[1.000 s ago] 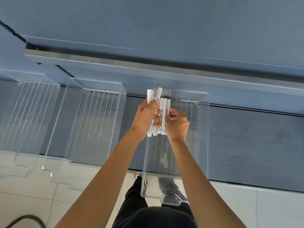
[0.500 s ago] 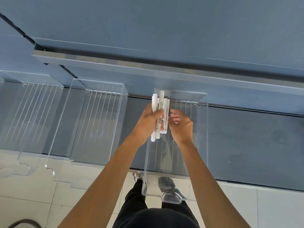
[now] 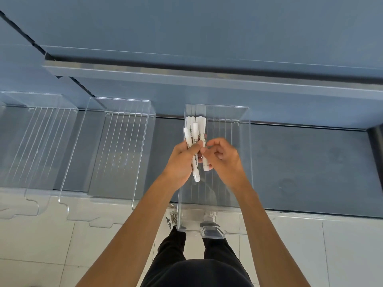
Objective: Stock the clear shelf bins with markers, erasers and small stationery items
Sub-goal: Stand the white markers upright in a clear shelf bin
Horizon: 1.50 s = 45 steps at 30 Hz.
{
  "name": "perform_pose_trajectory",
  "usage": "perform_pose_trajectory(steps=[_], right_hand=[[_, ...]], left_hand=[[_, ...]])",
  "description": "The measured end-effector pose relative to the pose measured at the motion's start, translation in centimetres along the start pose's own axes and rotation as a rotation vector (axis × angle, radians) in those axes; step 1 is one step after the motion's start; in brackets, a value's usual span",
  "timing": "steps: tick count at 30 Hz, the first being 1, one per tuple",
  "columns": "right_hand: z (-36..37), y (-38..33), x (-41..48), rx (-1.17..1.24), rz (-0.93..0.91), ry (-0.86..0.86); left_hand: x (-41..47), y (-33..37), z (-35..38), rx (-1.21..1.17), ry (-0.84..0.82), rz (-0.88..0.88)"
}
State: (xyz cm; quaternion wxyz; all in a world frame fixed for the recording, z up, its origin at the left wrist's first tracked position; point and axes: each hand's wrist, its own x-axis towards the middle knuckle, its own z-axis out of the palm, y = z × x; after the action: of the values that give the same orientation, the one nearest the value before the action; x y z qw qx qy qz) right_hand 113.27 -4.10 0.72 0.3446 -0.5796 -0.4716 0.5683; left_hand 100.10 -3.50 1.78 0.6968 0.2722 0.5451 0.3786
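A clear bin (image 3: 244, 162) sits on the blue-grey shelf, its front end hanging over the shelf edge. Several white markers (image 3: 200, 121) lie at its far left end. Above the bin, my left hand (image 3: 182, 160) grips a small bunch of white markers (image 3: 195, 160) that point away from me. My right hand (image 3: 222, 160) is beside it, thumb and forefinger pinching one marker (image 3: 205, 163) of the bunch. Both hands hover over the left half of the bin.
Two more clear bins (image 3: 116, 150) (image 3: 31, 146) stand to the left on the same shelf (image 3: 310, 166). Another shelf ledge (image 3: 207, 77) runs above. Below are white floor tiles (image 3: 41, 245) and my dark trousers (image 3: 196, 272).
Some of the markers now lie at the bin's far end, and the bunch in my left hand is smaller. My hands have drawn slightly back toward me.
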Motion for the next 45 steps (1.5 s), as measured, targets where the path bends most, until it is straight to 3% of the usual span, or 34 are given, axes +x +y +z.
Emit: perform_pose_trajectory(steps=[3,10,15,20,26,31,37,45], right_hand=[[-0.3,0.2,-1.1,-0.013,0.002,-0.049],[-0.5,0.5,-2.2,0.049,-0.006,0.020],[-0.9,0.4,-1.8,0.046,0.016,0.034],[-1.0,0.2,-1.1,0.080,0.027,0.012],[-1.0,0.3,0.1,0.119,0.073,0.062],[-0.6,1.9,2.7,-0.148,0.173,0.246],[0.9,3.7,5.7,-0.401,0.245,0.229],[2.3,3.8,6.3,-0.543,0.141,0.301]], left_hand=[[-0.8,-0.4,0.0,-0.036,-0.008,0.009],[-1.7,-0.4,0.4,-0.044,0.023,0.001],[-1.6,-0.1,0.2,0.103,0.044,0.062],[-1.1,0.6,0.8,-0.051,0.058,-0.072],[0.2,1.0,0.8,-0.087,0.060,-0.091],[1.6,1.1,0.3,-0.206,-0.013,-0.112],[2.8,1.6,0.1,-0.149,0.049,-0.041],[3.5,2.3,-0.5,-0.162,0.119,0.006]])
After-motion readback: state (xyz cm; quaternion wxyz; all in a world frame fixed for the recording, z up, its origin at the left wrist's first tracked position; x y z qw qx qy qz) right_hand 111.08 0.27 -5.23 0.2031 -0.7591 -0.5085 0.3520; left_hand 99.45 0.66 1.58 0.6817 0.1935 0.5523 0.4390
